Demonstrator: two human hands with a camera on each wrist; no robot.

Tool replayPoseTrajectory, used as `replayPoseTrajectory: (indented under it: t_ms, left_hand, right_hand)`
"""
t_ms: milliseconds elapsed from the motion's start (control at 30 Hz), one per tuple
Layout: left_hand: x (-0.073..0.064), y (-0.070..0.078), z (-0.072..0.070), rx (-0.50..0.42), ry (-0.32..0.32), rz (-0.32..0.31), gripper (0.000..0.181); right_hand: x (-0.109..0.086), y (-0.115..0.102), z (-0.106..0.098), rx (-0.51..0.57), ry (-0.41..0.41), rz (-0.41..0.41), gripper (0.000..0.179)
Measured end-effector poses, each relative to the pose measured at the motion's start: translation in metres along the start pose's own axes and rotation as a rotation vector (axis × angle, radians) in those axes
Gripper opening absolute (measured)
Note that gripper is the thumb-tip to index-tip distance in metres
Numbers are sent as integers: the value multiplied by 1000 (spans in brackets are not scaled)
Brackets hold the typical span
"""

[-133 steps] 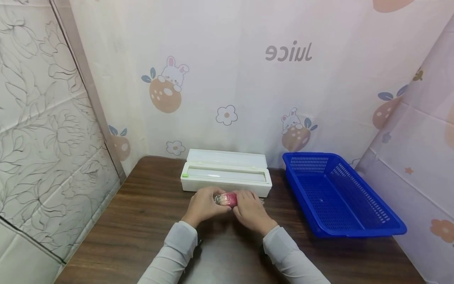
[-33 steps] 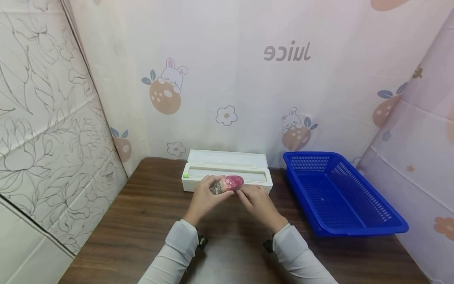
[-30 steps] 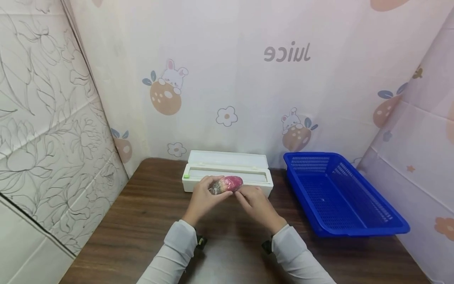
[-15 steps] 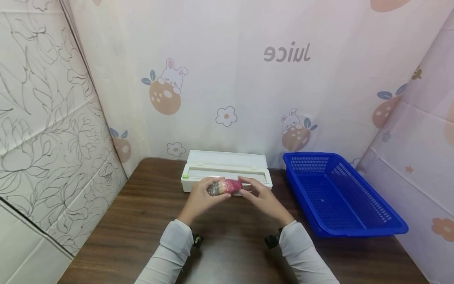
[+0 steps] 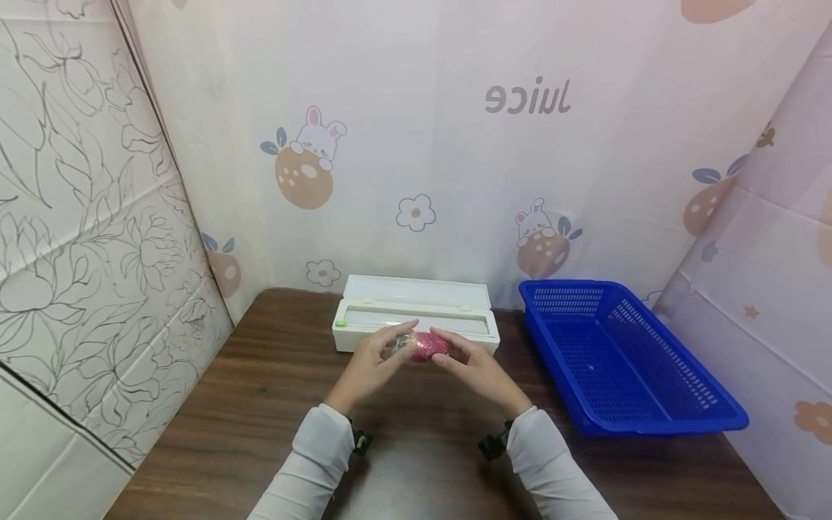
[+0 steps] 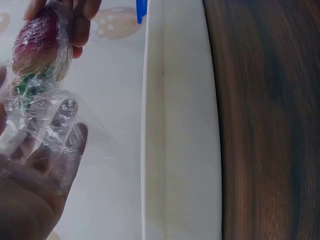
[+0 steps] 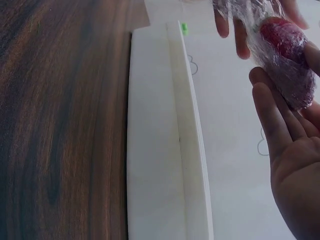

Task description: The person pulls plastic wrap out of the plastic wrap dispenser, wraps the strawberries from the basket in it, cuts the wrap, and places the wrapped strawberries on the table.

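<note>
A red strawberry (image 5: 429, 346), pale towards its green leafy end, is wrapped in clear cling film. It is held up in front of the white box. My left hand (image 5: 370, 365) holds the leafy end between thumb and fingers; loose, crumpled film (image 6: 42, 117) bunches over those fingers in the left wrist view. My right hand (image 5: 479, 368) holds the red tip, thumb on the near side and fingers on the far side. In the right wrist view, the strawberry (image 7: 290, 60) lies between both hands' fingertips, film drawn tight over its red part.
A white cling film box (image 5: 416, 338) with its lid (image 5: 416, 291) raised stands behind the hands, a green slider at its left end. To the right sits a blue plastic basket (image 5: 588, 426). All rest on a dark wooden table (image 5: 240, 404) against a curtain.
The strawberry has risen from low over the table. My right hand has gone from gathering film under the tip to spanning the tip with thumb and fingers.
</note>
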State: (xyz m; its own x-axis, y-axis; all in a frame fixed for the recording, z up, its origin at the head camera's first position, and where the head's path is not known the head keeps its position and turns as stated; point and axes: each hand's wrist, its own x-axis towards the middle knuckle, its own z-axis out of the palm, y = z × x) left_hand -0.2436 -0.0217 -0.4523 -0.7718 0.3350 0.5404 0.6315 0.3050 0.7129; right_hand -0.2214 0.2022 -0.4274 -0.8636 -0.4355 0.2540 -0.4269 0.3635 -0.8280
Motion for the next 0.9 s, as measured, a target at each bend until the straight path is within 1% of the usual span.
replayPoseTrajectory:
  t_ms: [100,200,267,400,500,633,700,800,900]
  left_hand:
    - [0,1,-1,15,48,70,32]
    - [0,1,-1,63,108,84,28]
    - [0,0,-1,77,145,77,27]
    - [-2,-1,1,56,222,35,26]
    - [-3,-2,3,26,268,-28,27]
    - [-4,-3,7,4,291,-101,35]
    - [-5,-3,9,8,286,-120,37]
    - [-6,-4,11,17,267,-127,36]
    - [-7,-3,12,45,245,-111,33]
  right_hand:
    - [2,13,1,1,39,4,49]
    - [3,23,2,-1,77,-5,50]
    - [4,25,3,-6,114,-33,52]
    - [4,22,5,3,185,-81,52]
    - [2,10,7,24,222,-98,50]
    - [-1,-10,10,43,274,-126,48]
    - [-1,-17,12,31,297,-134,47]
    - [-2,-22,13,-8,318,-141,46]
    - [-3,-23,15,-33,339,-147,46]
